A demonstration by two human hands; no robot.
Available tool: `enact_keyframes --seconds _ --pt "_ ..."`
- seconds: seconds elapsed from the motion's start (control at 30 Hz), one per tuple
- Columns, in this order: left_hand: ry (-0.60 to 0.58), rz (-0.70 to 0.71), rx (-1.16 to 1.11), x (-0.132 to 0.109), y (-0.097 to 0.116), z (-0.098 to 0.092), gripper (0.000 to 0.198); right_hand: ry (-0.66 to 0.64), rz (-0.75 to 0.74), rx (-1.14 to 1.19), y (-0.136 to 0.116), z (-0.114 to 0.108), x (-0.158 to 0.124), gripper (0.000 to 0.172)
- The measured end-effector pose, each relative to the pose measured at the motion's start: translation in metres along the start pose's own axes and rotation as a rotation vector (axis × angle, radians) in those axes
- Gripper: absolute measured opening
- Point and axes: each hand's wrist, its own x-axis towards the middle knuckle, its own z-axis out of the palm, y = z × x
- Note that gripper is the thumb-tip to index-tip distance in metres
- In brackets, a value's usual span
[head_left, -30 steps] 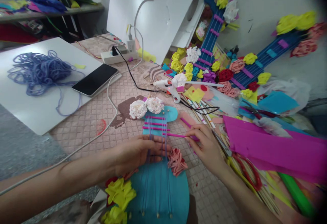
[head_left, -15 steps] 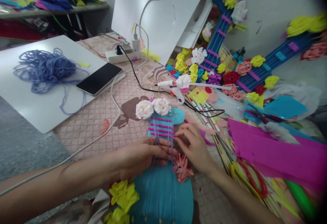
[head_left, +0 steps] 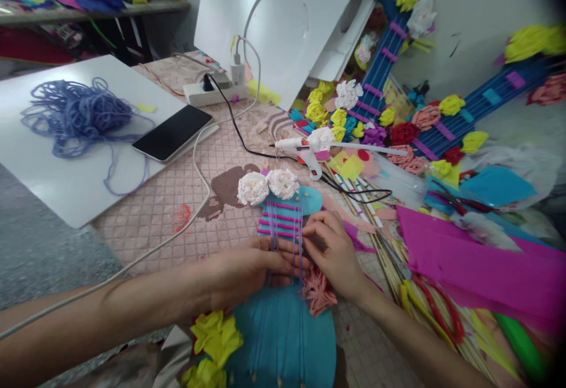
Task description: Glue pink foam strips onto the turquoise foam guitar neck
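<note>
A teal craft guitar (head_left: 292,323) lies in front of me, strung lengthwise with purple yarn strings (head_left: 281,349). Magenta strips (head_left: 279,217) cross its neck. My left hand (head_left: 269,261) reaches in from the left, fingers stretched flat beneath the yarn strings, which run over them. On the other side of the neck, my right hand (head_left: 331,249) is closed, thumb and forefinger pinching a yarn string at the neck's right edge. White paper flowers (head_left: 267,186) sit on the head, a salmon paper flower (head_left: 318,291) on the right side and yellow flowers (head_left: 216,338) at lower left.
A white glue gun (head_left: 305,147) lies beyond the guitar, its black cable nearby. Left are a phone (head_left: 173,132) and a heap of purple yarn (head_left: 77,117) on a white board. Right are magenta paper (head_left: 477,264), scissors (head_left: 437,305) and sticks. Two blue craft guitars (head_left: 387,63) stand behind.
The view has shifted slightly, so most things sit a little further right. Both hands keep nearly the same pose at the guitar neck.
</note>
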Motion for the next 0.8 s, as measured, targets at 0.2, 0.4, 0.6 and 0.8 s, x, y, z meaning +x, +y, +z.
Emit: enact_keyframes --seconds 0.2,0.4,0.6,0.8 --pt "-0.026 0.000 -0.007 0.0015 -0.0010 -0.0024 0.026 0.000 0.002 -0.008 -0.0010 0.0004 0.0000 0.014" --pt "-0.031 0.001 -0.014 0.0028 -0.0025 -0.0040 0.026 -0.006 0.002 -0.019 -0.0034 0.0003 -0.0005 0.016" --pt "-0.013 -0.008 -0.016 0.0035 -0.0012 -0.0034 0.025 -0.020 -0.019 -0.027 -0.0006 0.0015 -0.0011 0.017" --pt "-0.015 -0.020 -0.027 0.0028 -0.0013 -0.0031 0.025 -0.020 -0.018 -0.019 0.0021 0.0027 -0.0023 0.017"
